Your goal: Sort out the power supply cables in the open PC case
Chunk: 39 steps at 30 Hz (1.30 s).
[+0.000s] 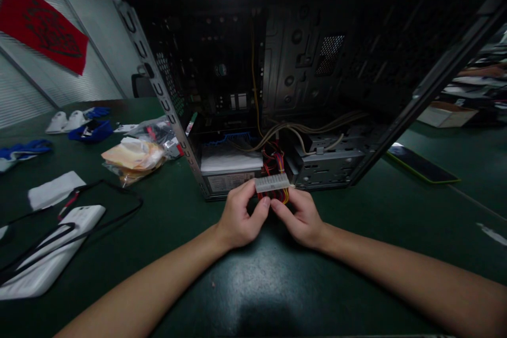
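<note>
An open black computer case stands on the green table in front of me. A bundle of red, yellow and black wires runs out of its lower part to a long whitish power connector. My left hand pinches the connector's left end, fingers closed on it. The connector's right end and the wires under it sit in the closed fingers of my right hand. Both hands rest just in front of the case's bottom edge, near the power supply.
Left of the case lie plastic bags of parts, blue and white gloves, a white cloth and a white box with black cables. A dark flat panel lies at the right. A cardboard box stands beyond it.
</note>
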{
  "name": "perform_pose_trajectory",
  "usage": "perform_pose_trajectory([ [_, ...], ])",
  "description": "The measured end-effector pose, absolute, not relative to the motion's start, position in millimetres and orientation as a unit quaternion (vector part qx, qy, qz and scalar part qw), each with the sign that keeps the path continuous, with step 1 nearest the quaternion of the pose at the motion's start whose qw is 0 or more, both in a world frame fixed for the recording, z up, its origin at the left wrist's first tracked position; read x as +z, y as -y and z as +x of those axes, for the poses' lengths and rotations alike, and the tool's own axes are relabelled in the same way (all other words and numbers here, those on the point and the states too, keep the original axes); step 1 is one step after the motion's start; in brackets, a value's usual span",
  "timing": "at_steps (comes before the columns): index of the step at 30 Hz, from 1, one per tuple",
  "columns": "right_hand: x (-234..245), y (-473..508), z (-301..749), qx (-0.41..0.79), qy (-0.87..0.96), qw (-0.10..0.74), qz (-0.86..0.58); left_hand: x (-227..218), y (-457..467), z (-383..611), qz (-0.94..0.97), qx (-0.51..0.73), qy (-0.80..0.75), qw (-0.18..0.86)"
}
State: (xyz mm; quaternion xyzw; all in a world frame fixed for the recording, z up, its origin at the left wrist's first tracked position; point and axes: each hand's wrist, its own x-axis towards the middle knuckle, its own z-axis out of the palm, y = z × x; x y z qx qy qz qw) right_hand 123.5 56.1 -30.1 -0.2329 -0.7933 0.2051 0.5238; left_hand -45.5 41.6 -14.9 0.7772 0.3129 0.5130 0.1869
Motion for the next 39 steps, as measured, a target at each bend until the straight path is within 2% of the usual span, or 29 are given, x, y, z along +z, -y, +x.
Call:
perform_pose_trajectory([
  [5, -32, -57, 124, 0.196, 0.805, 0.514, -0.221, -12, -42, -44, 0.761, 0.537, -0.302, 0.202],
  [10, -33, -58, 124, 0.185, 0.813, 0.503, -0.228, -9, -41, -40, 0.722, 0.549, -0.309, 0.287],
  [13, -32, -58, 123, 0.182, 0.810, 0.505, -0.238, -10, -43, -40, 0.671, 0.551, -0.322, 0.379],
  [17, -31, -58, 122, 0.180, 0.817, 0.501, -0.222, -14, -51, -44, 0.583, 0.500, -0.283, 0.574],
  [20, -30, -57, 122, 0.172, 0.828, 0.486, -0.218, -17, -55, -47, 0.527, 0.474, -0.269, 0.652],
  [28, -29, -54, 121, 0.129, 0.855, 0.455, -0.212, -15, -54, -47, 0.507, 0.490, -0.259, 0.660],
  [33, -24, -48, 123, -0.002, 0.902, 0.391, -0.185, -15, -54, -49, 0.550, 0.467, -0.245, 0.648],
  [36, -17, -47, 126, -0.075, 0.900, 0.395, -0.168, -22, -55, -50, 0.564, 0.465, -0.244, 0.638],
  [39, -12, -44, 126, -0.085, 0.899, 0.404, -0.150, -30, -55, -50, 0.563, 0.486, -0.247, 0.621],
])
